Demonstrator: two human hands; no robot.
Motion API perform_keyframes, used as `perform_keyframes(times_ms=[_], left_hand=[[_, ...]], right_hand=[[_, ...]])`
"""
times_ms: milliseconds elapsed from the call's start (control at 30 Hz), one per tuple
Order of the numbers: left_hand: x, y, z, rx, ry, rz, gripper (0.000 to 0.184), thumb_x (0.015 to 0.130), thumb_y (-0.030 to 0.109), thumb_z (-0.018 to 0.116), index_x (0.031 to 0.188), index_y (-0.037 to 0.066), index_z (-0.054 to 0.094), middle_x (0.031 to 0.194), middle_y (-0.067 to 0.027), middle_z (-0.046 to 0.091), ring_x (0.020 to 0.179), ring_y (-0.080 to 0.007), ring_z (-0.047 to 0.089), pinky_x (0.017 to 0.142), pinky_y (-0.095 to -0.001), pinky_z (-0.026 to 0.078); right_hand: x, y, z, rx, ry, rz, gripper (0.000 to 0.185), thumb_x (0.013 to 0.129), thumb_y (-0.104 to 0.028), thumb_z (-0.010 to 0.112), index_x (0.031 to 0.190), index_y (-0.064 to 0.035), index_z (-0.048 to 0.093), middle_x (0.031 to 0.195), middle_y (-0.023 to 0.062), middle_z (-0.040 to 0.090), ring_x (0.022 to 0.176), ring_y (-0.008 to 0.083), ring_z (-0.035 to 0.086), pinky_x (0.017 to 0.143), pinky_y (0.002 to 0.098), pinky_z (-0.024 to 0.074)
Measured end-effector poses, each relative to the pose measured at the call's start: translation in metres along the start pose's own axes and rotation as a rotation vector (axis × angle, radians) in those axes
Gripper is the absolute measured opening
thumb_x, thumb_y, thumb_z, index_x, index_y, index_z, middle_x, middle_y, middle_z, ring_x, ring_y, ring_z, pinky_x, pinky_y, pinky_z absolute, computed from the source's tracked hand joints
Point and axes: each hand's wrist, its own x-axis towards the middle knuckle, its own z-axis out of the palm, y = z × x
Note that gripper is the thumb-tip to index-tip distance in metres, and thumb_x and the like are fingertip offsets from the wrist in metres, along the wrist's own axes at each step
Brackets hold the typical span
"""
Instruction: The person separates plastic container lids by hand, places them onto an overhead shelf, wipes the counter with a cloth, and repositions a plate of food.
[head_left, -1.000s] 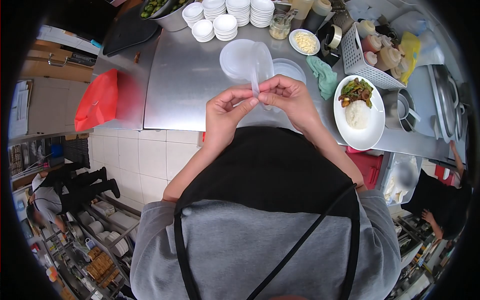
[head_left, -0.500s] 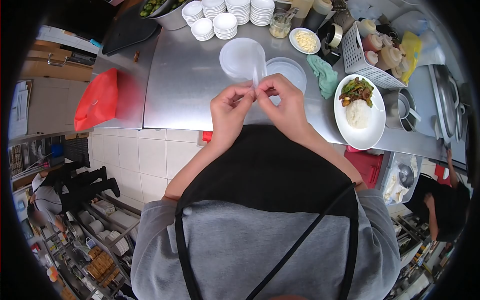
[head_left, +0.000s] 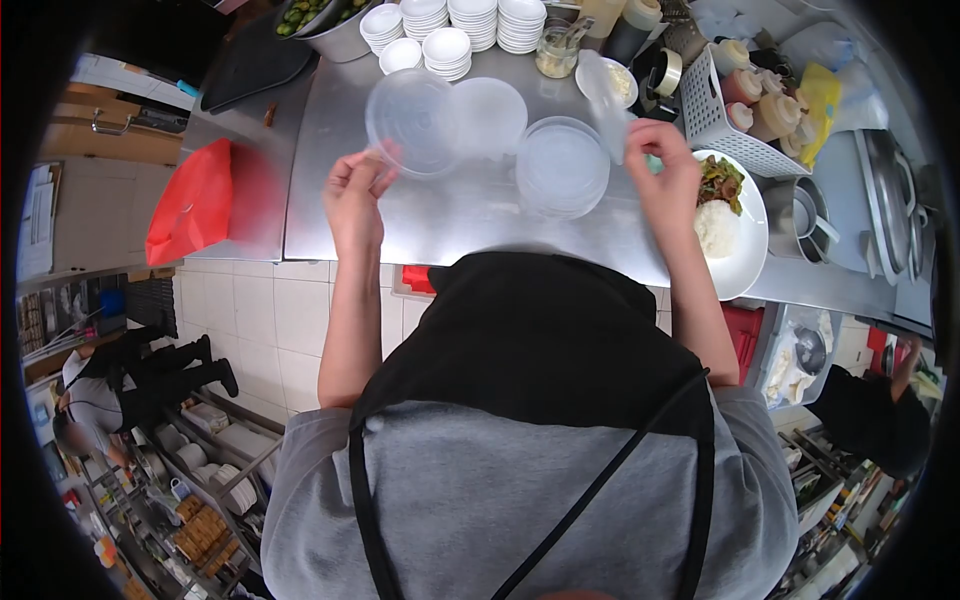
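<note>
Fingers (head_left: 367, 174) of our left hand (head_left: 355, 206) are pinched on the lower rim of a clear round lid (head_left: 408, 115), which we hold off the table (head_left: 450, 225), its face turned toward us. From this view it covers the left edge of a milky round stack (head_left: 495, 118); we cannot tell whether the two touch. Our right hand (head_left: 664, 165) has its thumb and fingers closed on a second lid (head_left: 602, 103), tilted nearly edge-on and blurred, so its exact grip is hard to make out. That lid shows in front of a small dish (head_left: 623, 84) of pale chopped food.

What has just changed is the spacing: half a second ago our hands met at one narrow edge, and now they are well apart with a lid in each. We judge from this that the pieces have come away from each other and that the separating itself is done. Between our hands, a clear round stack (head_left: 562, 175) sits on the table, fully in sight now. Just beyond our right wrist, the oval plate (head_left: 742, 268) carries rice and a cooked dish.
</note>
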Motion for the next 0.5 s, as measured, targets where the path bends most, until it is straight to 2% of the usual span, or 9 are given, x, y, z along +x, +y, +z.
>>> perform_keyframes(times_ms=[67,133,167,233,267,333,367,400,500], left_hand=[[0.008,0.002,-0.001,-0.041,0.015,0.029,0.005,0.083,0.003,0.05,0.086,-0.001,0.052,0.099,-0.0224,0.058,0.092,-0.0263,0.06,0.074,-0.0305,0.051],[0.008,0.004,0.01,-0.084,-0.015,0.036,0.005,0.083,0.003,0.05,0.087,-0.001,0.051,0.1,-0.0238,0.058,0.091,-0.0272,0.06,0.075,-0.031,0.051],[0.009,0.002,0.017,-0.122,-0.043,0.015,0.004,0.083,0.003,0.05,0.086,0.0,0.051,0.097,-0.0228,0.059,0.09,-0.0274,0.061,0.075,-0.0314,0.051],[0.01,0.0,0.032,-0.163,-0.075,-0.002,0.004,0.083,0.004,0.05,0.085,0.0,0.05,0.095,-0.0218,0.059,0.088,-0.0276,0.061,0.075,-0.0318,0.051],[0.01,-0.004,0.04,-0.2,-0.124,-0.06,0.004,0.083,0.004,0.051,0.085,0.0,0.05,0.095,-0.0218,0.06,0.087,-0.0276,0.061,0.075,-0.032,0.051],[0.011,-0.014,0.056,-0.237,-0.175,-0.116,0.005,0.083,0.004,0.051,0.085,-0.001,0.05,0.095,-0.0217,0.06,0.086,-0.0276,0.062,0.075,-0.0322,0.051],[0.013,-0.024,0.063,-0.239,-0.229,-0.183,0.005,0.082,0.004,0.051,0.084,0.0,0.05,0.094,-0.0212,0.06,0.084,-0.0278,0.062,0.074,-0.0328,0.051],[0.014,-0.035,0.071,-0.239,-0.286,-0.251,0.005,0.082,0.004,0.051,0.083,0.0,0.05,0.093,-0.0207,0.06,0.082,-0.028,0.062,0.072,-0.0334,0.051],[0.019,-0.085,0.091,-0.112,-0.363,-0.4,0.012,0.082,0.01,0.054,0.08,-0.001,0.051,0.083,-0.0187,0.062,0.078,-0.024,0.063,0.066,-0.0318,0.051]], right_hand=[[-0.008,0.001,0.01,-0.183,-0.08,-0.118,0.009,0.068,0.002,0.057,0.075,-0.0018,0.053,0.087,0.0136,0.059,0.077,0.0249,0.057,0.069,0.0292,0.0467],[-0.027,0.018,0.033,-0.434,-0.307,-0.326,0.008,0.069,-0.002,0.056,0.076,-0.001,0.053,0.085,0.0144,0.057,0.082,0.0295,0.054,0.07,0.0343,0.0459],[-0.04,0.027,0.043,-0.439,-0.305,-0.328,0.008,0.069,-0.002,0.056,0.076,-0.001,0.053,0.085,0.0144,0.057,0.082,0.0295,0.054,0.07,0.0343,0.0459],[-0.061,0.044,0.059,-0.474,-0.532,-0.263,0.008,0.072,-0.006,0.054,0.078,-0.0008,0.054,0.083,0.0148,0.056,0.085,0.0314,0.053,0.07,0.0386,0.0442],[-0.061,0.05,0.058,-0.477,-0.528,-0.267,0.008,0.072,-0.006,0.054,0.078,-0.0008,0.054,0.083,0.0148,0.056,0.085,0.0314,0.053,0.07,0.0386,0.0442],[-0.057,0.061,0.047,-0.367,-0.304,-0.207,0.007,0.076,-0.006,0.051,0.079,-0.0011,0.055,0.083,0.0156,0.056,0.082,0.0328,0.053,0.069,0.0395,0.044],[-0.045,0.049,0.034,-0.35,-0.254,0.021,0.01,0.08,-0.008,0.05,0.082,-0.0005,0.056,0.087,0.0173,0.057,0.082,0.0334,0.054,0.071,0.0381,0.0446],[-0.04,0.056,0.028,-0.353,-0.248,0.02,0.01,0.08,-0.008,0.05,0.082,-0.0005,0.056,0.087,0.0173,0.057,0.082,0.0334,0.054,0.071,0.0381,0.0446],[-0.016,0.085,0.015,-0.211,-0.028,0.268,0.018,0.084,-0.016,0.05,0.089,0.0,0.058,0.093,0.0188,0.058,0.086,0.0321,0.056,0.073,0.0367,0.0448]])
